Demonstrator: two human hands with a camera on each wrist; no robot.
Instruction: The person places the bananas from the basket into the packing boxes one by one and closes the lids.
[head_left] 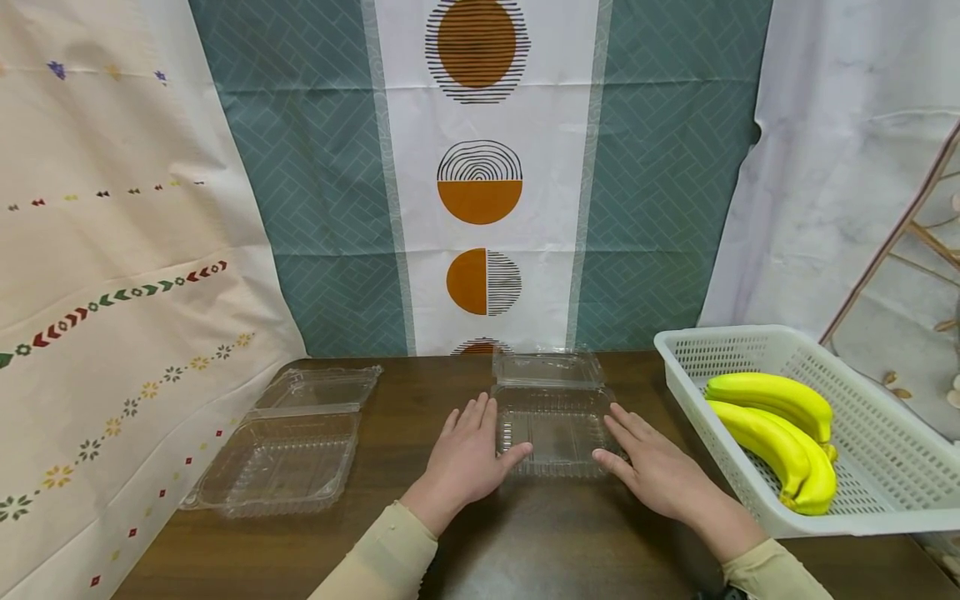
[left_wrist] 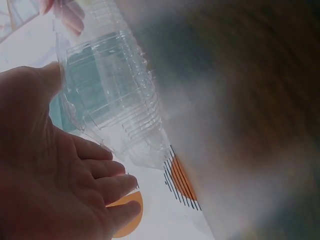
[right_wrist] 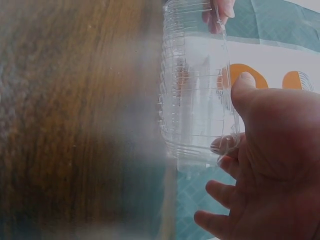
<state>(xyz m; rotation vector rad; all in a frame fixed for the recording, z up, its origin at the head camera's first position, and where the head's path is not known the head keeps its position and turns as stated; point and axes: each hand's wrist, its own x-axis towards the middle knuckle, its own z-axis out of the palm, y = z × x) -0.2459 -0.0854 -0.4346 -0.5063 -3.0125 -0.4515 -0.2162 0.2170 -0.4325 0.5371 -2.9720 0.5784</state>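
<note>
A clear plastic clamshell container [head_left: 555,429] lies on the brown table with its lid [head_left: 551,368] folded back towards the curtain. My left hand [head_left: 467,457] is at its left side, fingers straight and thumb over the near left rim. On the opposite side my right hand [head_left: 654,467] has its fingers extended along the edge, with the thumb near the front corner. In the left wrist view the thumb meets the rim of the container [left_wrist: 107,80]. The right wrist view has the fingers spread beside the container [right_wrist: 195,100].
Another clear clamshell container [head_left: 288,458] lies with its lid up on the table's left. At the right, a white perforated basket [head_left: 693,421] holds yellow bananas [head_left: 772,398]. Patterned cloths hang behind [head_left: 330,208] and at the left [head_left: 127,275].
</note>
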